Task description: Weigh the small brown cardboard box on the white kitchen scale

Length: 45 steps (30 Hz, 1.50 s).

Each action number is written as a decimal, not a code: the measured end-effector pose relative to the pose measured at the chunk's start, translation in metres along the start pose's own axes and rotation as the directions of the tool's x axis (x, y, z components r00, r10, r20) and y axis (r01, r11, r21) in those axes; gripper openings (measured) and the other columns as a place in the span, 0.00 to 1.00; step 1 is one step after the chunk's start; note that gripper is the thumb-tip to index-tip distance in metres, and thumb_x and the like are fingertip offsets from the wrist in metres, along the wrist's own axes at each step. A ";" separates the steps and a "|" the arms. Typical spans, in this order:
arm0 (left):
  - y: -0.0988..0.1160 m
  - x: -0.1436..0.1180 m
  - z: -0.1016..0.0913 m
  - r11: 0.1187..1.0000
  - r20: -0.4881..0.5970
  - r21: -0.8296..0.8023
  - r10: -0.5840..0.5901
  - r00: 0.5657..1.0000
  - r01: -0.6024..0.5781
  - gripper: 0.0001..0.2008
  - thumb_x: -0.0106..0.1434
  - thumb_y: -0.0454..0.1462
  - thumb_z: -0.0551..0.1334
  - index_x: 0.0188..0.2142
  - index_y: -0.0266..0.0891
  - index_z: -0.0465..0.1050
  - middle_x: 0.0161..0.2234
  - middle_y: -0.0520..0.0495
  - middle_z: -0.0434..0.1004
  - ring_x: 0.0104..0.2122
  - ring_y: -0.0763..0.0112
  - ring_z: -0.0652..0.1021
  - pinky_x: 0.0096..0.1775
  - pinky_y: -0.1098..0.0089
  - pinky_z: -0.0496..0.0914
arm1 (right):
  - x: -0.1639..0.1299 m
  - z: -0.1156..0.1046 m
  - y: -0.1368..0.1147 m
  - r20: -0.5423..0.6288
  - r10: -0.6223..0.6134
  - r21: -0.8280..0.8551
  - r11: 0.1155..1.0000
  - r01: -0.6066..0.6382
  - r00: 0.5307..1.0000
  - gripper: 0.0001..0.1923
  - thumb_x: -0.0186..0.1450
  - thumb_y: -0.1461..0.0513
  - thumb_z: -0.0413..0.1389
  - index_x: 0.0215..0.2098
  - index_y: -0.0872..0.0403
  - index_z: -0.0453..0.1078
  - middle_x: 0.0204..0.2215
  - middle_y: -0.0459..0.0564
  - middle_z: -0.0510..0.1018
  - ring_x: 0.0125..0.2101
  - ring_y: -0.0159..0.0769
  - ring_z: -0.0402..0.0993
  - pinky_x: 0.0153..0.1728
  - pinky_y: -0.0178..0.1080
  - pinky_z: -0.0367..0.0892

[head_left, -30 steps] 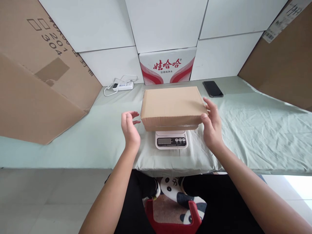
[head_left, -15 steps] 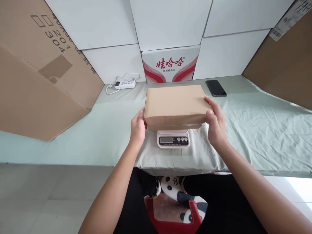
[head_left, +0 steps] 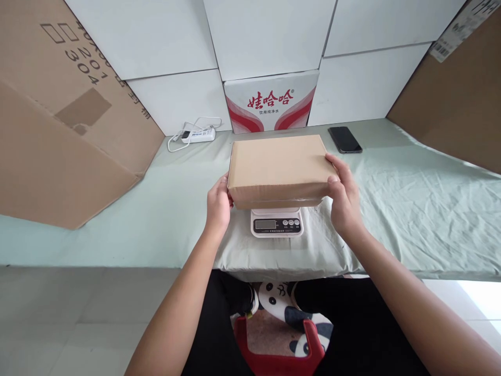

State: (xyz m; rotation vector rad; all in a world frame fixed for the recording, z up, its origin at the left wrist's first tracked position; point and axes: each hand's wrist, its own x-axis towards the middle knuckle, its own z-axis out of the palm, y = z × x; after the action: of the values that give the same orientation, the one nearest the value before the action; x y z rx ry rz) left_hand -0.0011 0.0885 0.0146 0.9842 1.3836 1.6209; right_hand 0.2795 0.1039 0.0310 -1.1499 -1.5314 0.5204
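two hands clasp a flat cardboard box [head_left: 278, 166] on a small scale.

the left hand [head_left: 218, 204] presses against the box's left end, its grip curled round the near corner; the right hand [head_left: 341, 196] wraps the right end, thumb on the front edge and fingers [head_left: 332, 160] over the top. the box lies level over a white kitchen scale [head_left: 276, 222], hiding its platform, so whether it rests there or hangs just above i cannot tell. the scale stands on the bench [head_left: 410, 209], draped in pale green cloth. behind lie a black phone [head_left: 344, 139], a white power strip [head_left: 198, 136] and a red-and-white carton [head_left: 271, 102].
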 end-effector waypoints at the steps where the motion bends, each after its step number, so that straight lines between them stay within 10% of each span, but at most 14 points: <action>1: 0.000 0.001 -0.001 1.000 -0.001 0.005 0.001 1.000 -0.001 0.24 0.68 0.61 0.67 0.30 0.45 0.74 0.22 0.55 0.56 0.20 0.72 0.58 0.22 0.68 0.52 | 0.000 0.000 0.001 0.009 0.007 0.010 1.000 -0.007 1.000 0.30 0.76 0.39 0.50 0.69 0.39 0.71 0.70 0.53 0.77 0.69 0.57 0.73 0.67 0.66 0.73; 6: 0.004 0.008 -0.008 0.999 -0.083 0.044 0.008 0.997 -0.005 0.19 0.70 0.54 0.63 0.45 0.44 0.81 0.24 0.56 0.59 0.20 0.72 0.60 0.21 0.69 0.52 | 0.003 -0.004 0.011 -0.024 0.071 0.064 0.996 -0.069 0.997 0.32 0.76 0.38 0.50 0.74 0.33 0.65 0.65 0.54 0.78 0.64 0.58 0.78 0.57 0.67 0.80; 14: 0.006 0.008 -0.007 0.993 -0.022 0.103 -0.064 0.998 0.066 0.18 0.63 0.45 0.66 0.25 0.45 0.60 0.22 0.57 0.56 0.21 0.75 0.59 0.23 0.71 0.52 | 0.003 -0.003 0.021 -0.003 0.067 0.069 0.995 -0.066 0.998 0.30 0.77 0.38 0.48 0.70 0.36 0.69 0.58 0.53 0.83 0.61 0.58 0.81 0.58 0.68 0.80; 25: 0.002 0.006 -0.004 0.982 -0.034 0.161 0.108 0.994 -0.101 0.11 0.63 0.43 0.67 0.27 0.44 0.72 0.27 0.52 0.74 0.28 0.70 0.70 0.29 0.71 0.65 | 0.000 0.002 0.010 -0.008 0.044 -0.052 0.998 -0.044 0.999 0.30 0.76 0.35 0.49 0.66 0.38 0.72 0.54 0.55 0.86 0.46 0.56 0.85 0.42 0.60 0.82; 45: -0.006 0.044 0.026 0.961 0.064 -0.027 0.277 0.959 -0.276 0.12 0.66 0.48 0.71 0.38 0.44 0.78 0.43 0.43 0.85 0.53 0.54 0.83 0.55 0.61 0.76 | 0.066 0.047 0.050 0.095 -0.070 0.135 0.989 0.057 0.993 0.48 0.69 0.27 0.48 0.78 0.39 0.55 0.77 0.56 0.66 0.73 0.57 0.68 0.67 0.66 0.73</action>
State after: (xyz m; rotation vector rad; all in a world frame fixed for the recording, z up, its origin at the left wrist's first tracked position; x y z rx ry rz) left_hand 0.0054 0.1392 0.0144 1.2557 1.2256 1.7802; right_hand 0.2604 0.1943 0.0091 -0.9826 -1.5890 0.6348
